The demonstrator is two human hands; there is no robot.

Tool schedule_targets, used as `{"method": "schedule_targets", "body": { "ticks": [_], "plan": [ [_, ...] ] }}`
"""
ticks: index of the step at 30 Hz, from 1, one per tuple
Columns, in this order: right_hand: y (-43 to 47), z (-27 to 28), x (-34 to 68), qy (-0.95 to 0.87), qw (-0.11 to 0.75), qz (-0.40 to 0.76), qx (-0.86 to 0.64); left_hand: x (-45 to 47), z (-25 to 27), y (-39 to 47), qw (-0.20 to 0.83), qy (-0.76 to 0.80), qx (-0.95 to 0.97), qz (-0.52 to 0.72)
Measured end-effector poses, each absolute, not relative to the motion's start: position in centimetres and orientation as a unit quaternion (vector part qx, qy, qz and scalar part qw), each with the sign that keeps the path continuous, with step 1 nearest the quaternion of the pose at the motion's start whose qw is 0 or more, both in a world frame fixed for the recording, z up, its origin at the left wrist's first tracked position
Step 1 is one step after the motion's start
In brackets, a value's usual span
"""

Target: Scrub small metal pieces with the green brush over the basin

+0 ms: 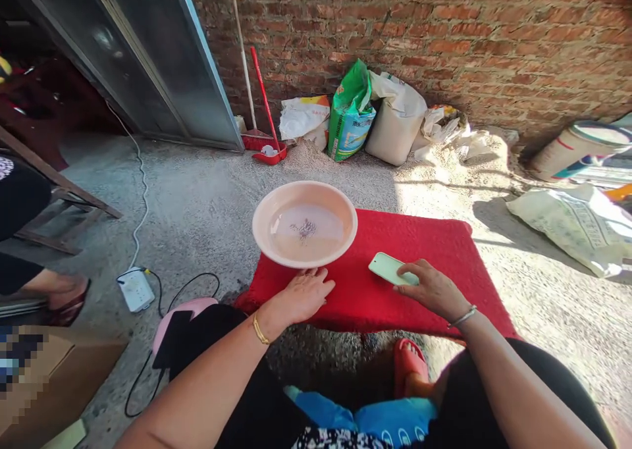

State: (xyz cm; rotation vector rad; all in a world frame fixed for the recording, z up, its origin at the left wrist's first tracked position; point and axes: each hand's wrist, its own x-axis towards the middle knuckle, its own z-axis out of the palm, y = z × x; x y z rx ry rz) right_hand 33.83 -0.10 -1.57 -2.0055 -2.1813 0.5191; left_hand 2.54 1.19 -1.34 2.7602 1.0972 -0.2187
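Observation:
A pale pink basin stands on the red cloth-covered surface; it holds water with a cluster of small greyish bits in it. My left hand rests palm down just in front of the basin's near rim, fingers extended, holding nothing. Right of the basin lies a pale green, flat, shallow tray with rounded corners and a small hole at one end. My right hand grips its right end, thumb at the near edge and fingers over the top, which hides that end.
Sacks and a red dustpan stand along the brick wall. A white power strip with cables lies on the concrete floor at left, near a cardboard box. Another person's foot shows at the left edge.

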Motion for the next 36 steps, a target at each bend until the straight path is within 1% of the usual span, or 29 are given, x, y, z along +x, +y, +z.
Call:
{"method": "schedule_targets", "body": {
  "ticks": [6, 10, 13, 15, 18, 24, 27, 32, 36],
  "plan": [
    [0.1, -1.3, 28.9, -0.785, 0.095, 0.198, -0.58, 3.4, -1.5, 1.4, 0.075, 0.366, 0.924, -0.083],
    [0.1, -0.6, 30.4, -0.794, 0.046, 0.2, -0.572, 3.6, -1.7, 1.7, 0.074, 0.366, 0.924, -0.078],
    [-0.2, 0.5, 33.7, -0.773, 0.005, 0.179, -0.608, 3.3, -2.0, 1.6, 0.072, 0.365, 0.926, -0.066],
    [-0.4, 1.0, 35.4, -0.76, -0.004, 0.155, -0.632, 3.0, -2.3, 1.6, 0.072, 0.363, 0.927, -0.06],
    [-0.8, 1.2, 35.6, -0.763, 0.006, 0.149, -0.629, 3.0, -2.3, 1.6, 0.068, 0.36, 0.928, -0.061],
    [-1.1, 0.5, 31.0, -0.81, 0.028, 0.232, -0.537, 3.6, -1.8, 1.8, 0.065, 0.359, 0.928, -0.072],
    [-0.9, 0.4, 31.5, -0.808, 0.02, 0.253, -0.531, 3.6, -1.8, 1.8, 0.069, 0.36, 0.927, -0.074],
    [-0.6, 0.7, 35.7, -0.776, 0.01, 0.232, -0.586, 3.2, -2.2, 1.8, 0.072, 0.363, 0.926, -0.065],
    [-0.1, 0.6, 35.2, -0.78, 0.068, 0.204, -0.588, 3.2, -2.2, 1.9, 0.073, 0.361, 0.927, -0.069]
  ]
}}
